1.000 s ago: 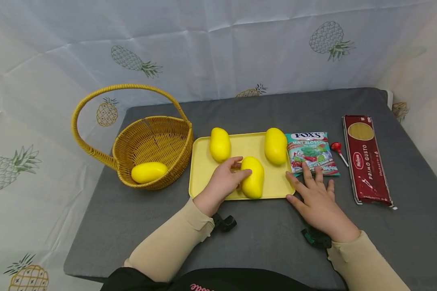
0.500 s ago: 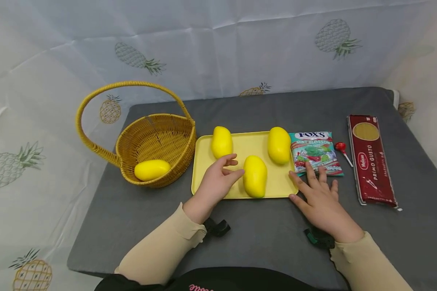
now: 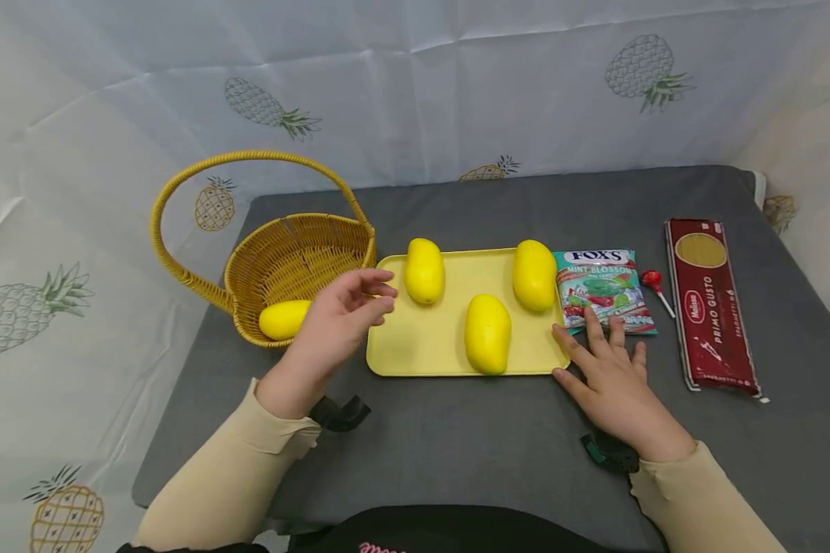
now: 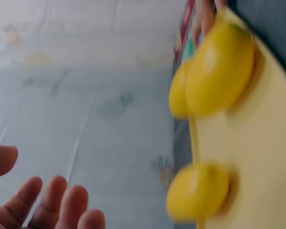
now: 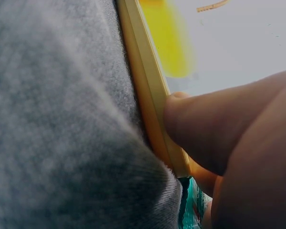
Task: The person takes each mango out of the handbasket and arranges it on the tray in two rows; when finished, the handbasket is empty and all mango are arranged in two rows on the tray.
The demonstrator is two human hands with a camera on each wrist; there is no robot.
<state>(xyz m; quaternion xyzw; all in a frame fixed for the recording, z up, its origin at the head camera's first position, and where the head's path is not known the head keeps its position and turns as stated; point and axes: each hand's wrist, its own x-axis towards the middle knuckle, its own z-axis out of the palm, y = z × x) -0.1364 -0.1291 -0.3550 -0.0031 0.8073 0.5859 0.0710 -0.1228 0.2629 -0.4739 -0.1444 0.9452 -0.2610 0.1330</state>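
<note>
In the head view my left hand (image 3: 332,326) hovers between the wicker basket (image 3: 300,230) and the yellow tray, holding nothing, fingers loosely bent. It partly covers a yellow mango (image 3: 282,319) inside the basket. On the tray (image 3: 415,349) lie three more mangoes: one back left (image 3: 425,270), one front centre (image 3: 487,335), one back right (image 3: 535,275). My right hand (image 3: 612,388) rests with spread fingers at the tray's front right corner. In the right wrist view its thumb (image 5: 190,119) touches the tray rim (image 5: 150,90). Its other fingertips reach the candy bag (image 3: 602,284).
Right of the candy bag lies a red lollipop (image 3: 653,281), then a long red spaghetti pack (image 3: 711,307). The basket's tall arched handle (image 3: 249,156) rises above its opening. A pineapple-print curtain (image 3: 415,107) hangs behind the grey table (image 3: 449,453).
My left hand has let go of the front centre mango and moved left toward the basket. That mango stays on the tray. My right hand has kept its place.
</note>
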